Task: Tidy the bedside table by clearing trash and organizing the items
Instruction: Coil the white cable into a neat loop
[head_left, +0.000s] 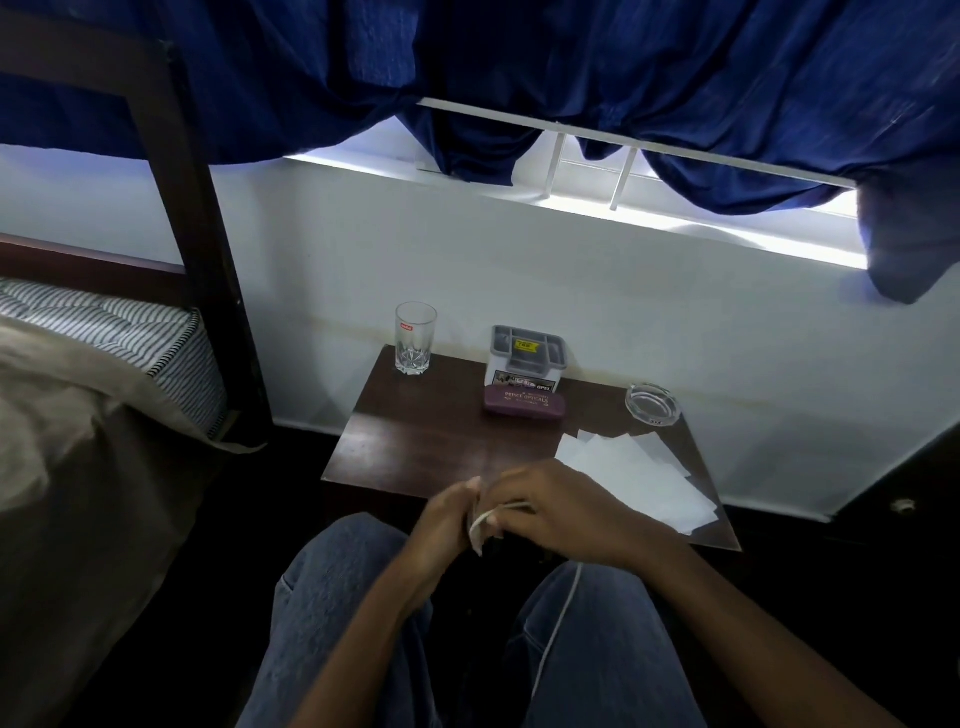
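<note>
White scrap (480, 526), perhaps a crumpled tissue, is mostly hidden between the left hand (444, 522) and right hand (563, 512). The hands meet and pinch it over the near edge of the bedside table (415, 441). Loose papers (639, 478) lie just right of the right hand, and open wood stretches beyond the left hand.

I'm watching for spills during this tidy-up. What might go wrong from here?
The right hand and left hand both hold a white item beside the loose papers at the front right corner of the table; an arm sweep might push them off. The glass ashtray sits near the right edge, so reaching for the papers might knock it.
</note>
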